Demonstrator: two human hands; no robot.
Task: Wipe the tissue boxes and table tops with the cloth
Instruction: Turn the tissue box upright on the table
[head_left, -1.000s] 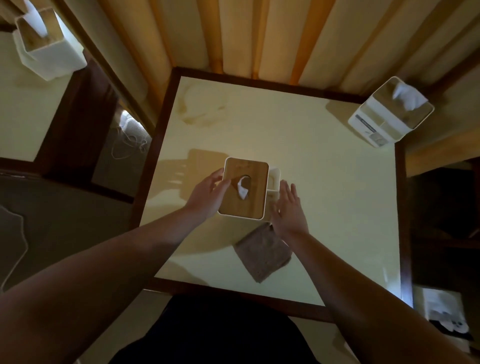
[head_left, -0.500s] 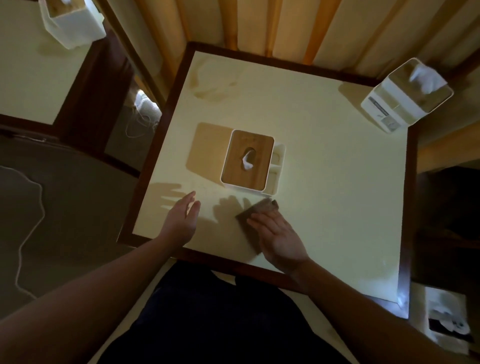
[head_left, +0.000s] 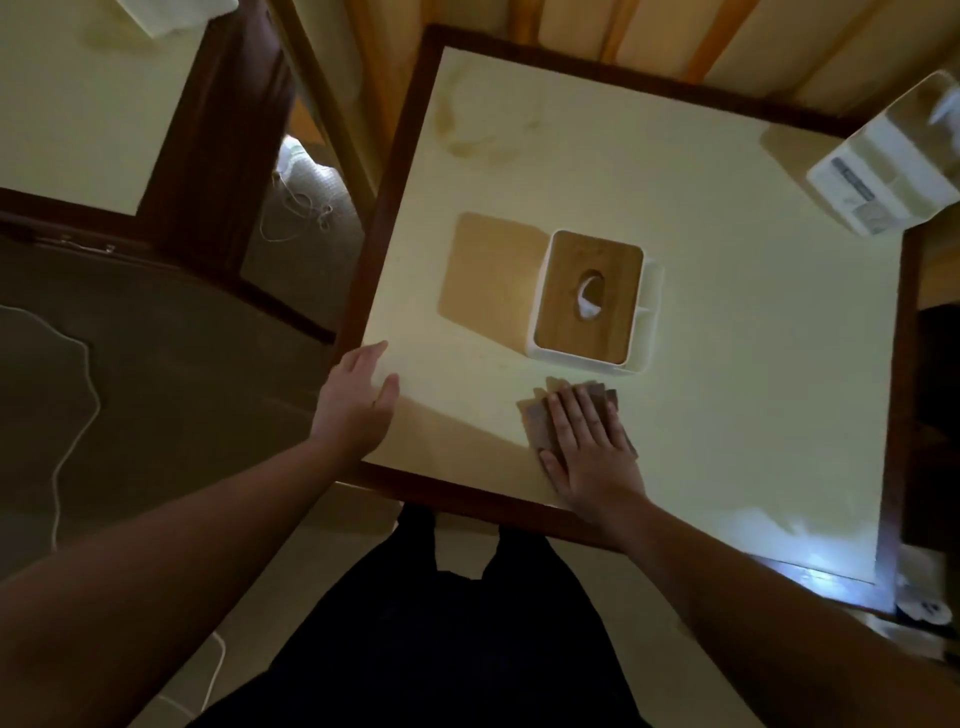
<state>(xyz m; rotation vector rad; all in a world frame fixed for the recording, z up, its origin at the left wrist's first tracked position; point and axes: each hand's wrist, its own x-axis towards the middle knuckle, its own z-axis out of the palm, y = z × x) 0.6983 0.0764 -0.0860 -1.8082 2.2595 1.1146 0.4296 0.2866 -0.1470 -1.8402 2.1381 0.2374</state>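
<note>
the right hand (head_left: 592, 447) lies flat on the brown cloth (head_left: 540, 421), fingers straight and close together, palm pressing the fabric down onto the pale surface (head_left: 753, 364) near its front edge — nothing is curled round the cloth, the grip is simply spread over it. the cloth shows past the fingertips toward the box and out to the left of the hand, with a sliver at the right of the knuckles; most of it is hidden under the palm. just beyond the fingertips, apart from the cloth by a narrow strip of bare top, stands the tissue box (head_left: 587, 301), white-walled with a wooden lid and an oval slot from which a twist of white tissue (head_left: 589, 304) pokes up; a white side compartment sits on its right. the left hand (head_left: 358, 400) is at the near left corner of the same surface, fingers relaxed and slightly apart, thumb out toward the centre, holding nothing; whether it touches the top or hangs just over it cannot be told. it is well apart from the cloth and the box. a second tissue box (head_left: 883, 171), white and blurred, stands at the far right corner of the surface, tilted in the wide view. faint brownish marks (head_left: 467, 135) show on the top near the far left corner. a dark wooden frame (head_left: 374, 249) borders the surface. to the left, past a gap with a thin white cord (head_left: 296, 208) on the floor, is another pale surface (head_left: 78, 104) — a white object at its far edge is cut off by the view. the person's dark clothing (head_left: 441, 623) fills the bottom centre.
</note>
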